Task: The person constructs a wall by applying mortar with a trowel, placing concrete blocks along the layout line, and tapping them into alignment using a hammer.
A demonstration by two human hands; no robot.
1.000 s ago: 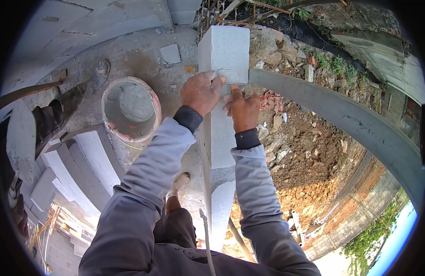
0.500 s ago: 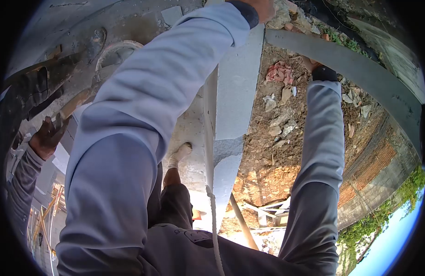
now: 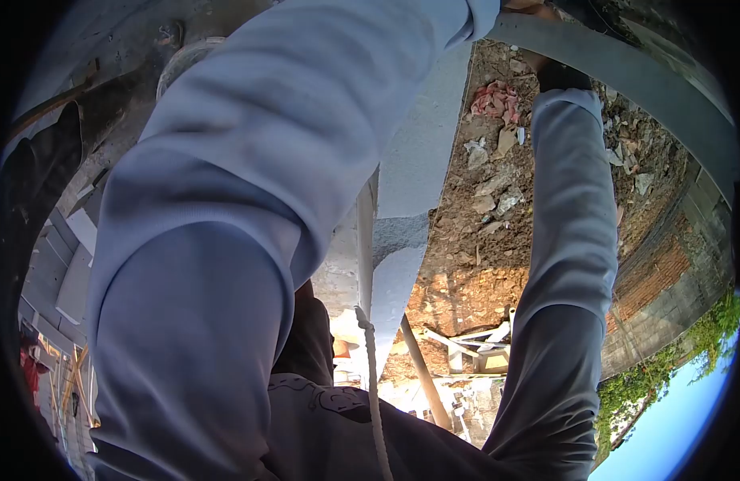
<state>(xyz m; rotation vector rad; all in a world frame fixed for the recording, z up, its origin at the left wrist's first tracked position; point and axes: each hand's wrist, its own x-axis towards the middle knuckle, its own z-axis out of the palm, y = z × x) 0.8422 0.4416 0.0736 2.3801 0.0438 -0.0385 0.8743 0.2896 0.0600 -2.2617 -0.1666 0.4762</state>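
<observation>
A long flat grey board (image 3: 618,76), bent into a curve by the lens, crosses the upper right. My right hand (image 3: 535,61) is at its lower edge, below its left part, with the fingers hidden behind it. Beyond my left sleeve's cuff, at the top edge of the view, only part of my left hand (image 3: 532,10) shows, close to the board's left end. Its fingers are mostly cut off. Under my arms runs a pale grey wall top or ledge (image 3: 422,160) with a rough darker patch (image 3: 399,258).
Rubble (image 3: 498,200) and a crumpled pink scrap (image 3: 496,101) lie on the dirt below. A cord (image 3: 373,385) hangs before my shirt. A pole (image 3: 424,373) leans beneath. A brick wall (image 3: 654,280) stands right; a person in red (image 3: 32,365) is far left.
Both my arms have reached farther up the view. The board's left end has shifted up and right along with my right hand. A co-worker's hand at the left has gone from view.
</observation>
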